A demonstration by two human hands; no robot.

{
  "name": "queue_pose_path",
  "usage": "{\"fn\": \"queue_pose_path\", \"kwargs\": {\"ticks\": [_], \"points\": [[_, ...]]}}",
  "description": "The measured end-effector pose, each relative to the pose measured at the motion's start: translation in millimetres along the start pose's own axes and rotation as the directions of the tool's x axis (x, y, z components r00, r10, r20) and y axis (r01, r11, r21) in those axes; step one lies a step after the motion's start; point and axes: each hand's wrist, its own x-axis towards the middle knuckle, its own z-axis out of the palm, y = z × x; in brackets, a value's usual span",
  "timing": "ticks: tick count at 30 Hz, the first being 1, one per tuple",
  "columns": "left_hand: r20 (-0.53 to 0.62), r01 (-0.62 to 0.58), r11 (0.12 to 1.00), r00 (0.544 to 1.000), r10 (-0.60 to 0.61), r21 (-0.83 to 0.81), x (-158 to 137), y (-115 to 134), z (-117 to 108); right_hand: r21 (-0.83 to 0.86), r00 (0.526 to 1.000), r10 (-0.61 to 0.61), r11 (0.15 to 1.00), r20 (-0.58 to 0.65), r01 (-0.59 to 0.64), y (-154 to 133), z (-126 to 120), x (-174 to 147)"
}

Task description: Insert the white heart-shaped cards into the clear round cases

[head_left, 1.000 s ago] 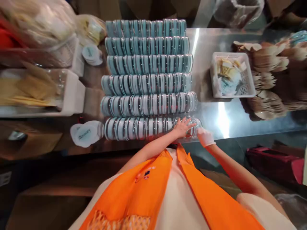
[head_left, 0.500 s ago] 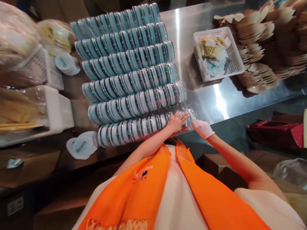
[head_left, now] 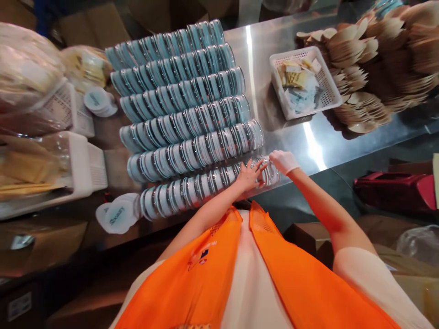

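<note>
Several long rows of clear round containers (head_left: 192, 148), lying on their sides and pressed face to face, cover the metal table. My left hand (head_left: 249, 177) is bare and lies over the right part of the nearest row, its fingers spread apart. In a white glove, my right hand (head_left: 284, 162) has its fingers closed at the upper rim of the clear round container (head_left: 273, 174) that ends this row. The fingertips are small and partly hidden there.
Right of the rows stands a white basket (head_left: 334, 97) holding small packets. Wooden spoons (head_left: 366, 112) are heaped beyond it. Round white printed discs (head_left: 118, 213) lie at the rows' left end, near white crates (head_left: 77, 164). A red object (head_left: 394, 187) and cardboard boxes (head_left: 305, 235) sit lower right.
My right hand has moved from the end container's right side up to its upper rim. My left hand stays spread on the row. The whole view has shifted slightly.
</note>
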Motion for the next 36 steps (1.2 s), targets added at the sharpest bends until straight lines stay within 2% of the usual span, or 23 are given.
{"fn": "queue_pose_path", "kwargs": {"ticks": [3, 6, 8, 9, 11, 13, 15, 17, 20, 24, 28, 31, 34, 36], "points": [[-0.014, 0.077, 0.997, 0.997, -0.077, -0.023, 4, -3, -2, -0.009, 0.995, -0.095, 0.995, 0.020, 0.095, -16, 18, -39], [-0.045, 0.156, 0.987, 0.986, -0.158, -0.048, 7, -11, -5, 0.068, 0.968, -0.168, 0.985, 0.188, 0.158, -48, 56, -94], [-0.061, 0.168, 0.984, 0.983, -0.172, -0.060, 7, -16, -7, 0.157, 0.935, -0.156, 0.981, 0.319, 0.110, -66, 82, -118], [-0.064, 0.161, 0.985, 0.984, -0.165, -0.063, 7, -17, -7, 0.149, 0.932, -0.121, 0.986, 0.342, 0.073, -72, 92, -123], [-0.068, 0.142, 0.988, 0.987, -0.146, -0.060, 5, -19, -7, 0.134, 0.958, -0.002, 0.990, 0.288, -0.038, -72, 102, -119], [-0.069, 0.137, 0.989, 0.988, -0.141, -0.052, 2, -17, -6, 0.161, 0.987, 0.147, 0.974, 0.073, -0.157, -62, 99, -101], [-0.059, 0.125, 0.991, 0.990, -0.127, -0.036, -1, -14, -5, 0.238, 0.952, 0.253, 0.949, -0.173, -0.209, -45, 88, -79], [-0.037, 0.107, 0.994, 0.994, -0.107, -0.018, -4, -11, -5, 0.260, 0.941, 0.224, 0.953, -0.253, -0.156, -28, 77, -60], [-0.013, 0.105, 0.994, 0.994, -0.105, 0.003, -8, -7, -6, 0.206, 0.975, 0.053, 0.979, -0.217, -0.008, -11, 64, -46], [-0.019, 0.080, 0.997, 0.997, -0.080, 0.015, -9, -7, -8, 0.099, 0.979, -0.151, 0.981, -0.137, 0.166, -3, 51, -43], [0.008, 0.070, 0.997, 0.997, -0.070, 0.013, -9, -9, -9, 0.051, 0.962, -0.268, 0.961, -0.058, 0.271, 2, 37, -38], [0.022, 0.063, 0.998, 0.998, -0.063, 0.018, -10, -11, -9, -0.004, 0.925, -0.379, 0.925, -0.012, 0.379, 9, 27, -29], [0.037, 0.058, 0.998, 0.998, -0.058, 0.003, -10, -12, -8, -0.021, 0.887, -0.462, 0.887, -0.013, 0.462, 17, 18, -8], [0.047, 0.053, 0.999, 0.998, -0.052, 0.000, -10, -12, -8, -0.022, 0.891, -0.452, 0.892, -0.042, 0.452, 20, 13, 14]]}}
